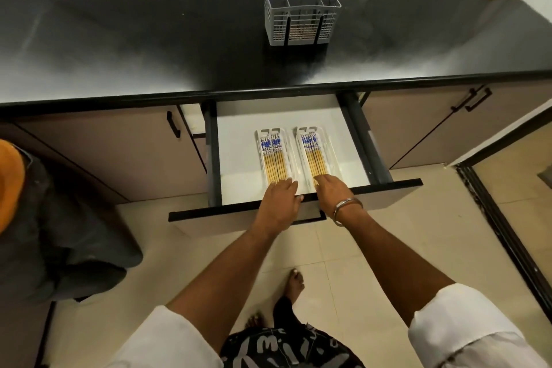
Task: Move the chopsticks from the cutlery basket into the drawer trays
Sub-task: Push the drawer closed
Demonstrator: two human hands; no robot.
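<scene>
Hands both reach into the open drawer [283,116] at frame centre, arms extended, palms down. Left hand [279,203] lies flat with fingers spread loosely over the near end of the left tray [259,140], not gripping anything. Right hand [331,191], bangle [348,210] on the wrist, points fingertips [319,179] onto the near ends of the chopsticks [313,155] in the right tray [331,143]; fingers extended, nothing clasped. Two white trays, side by side, near each other on the drawer floor. Each holds a row of yellow chopsticks with blue-patterned tops; exact count unclear. One grey cutlery basket [301,15] with a purple handle stands on the black counter [119,45], upper centre, well apart from the drawer.
</scene>
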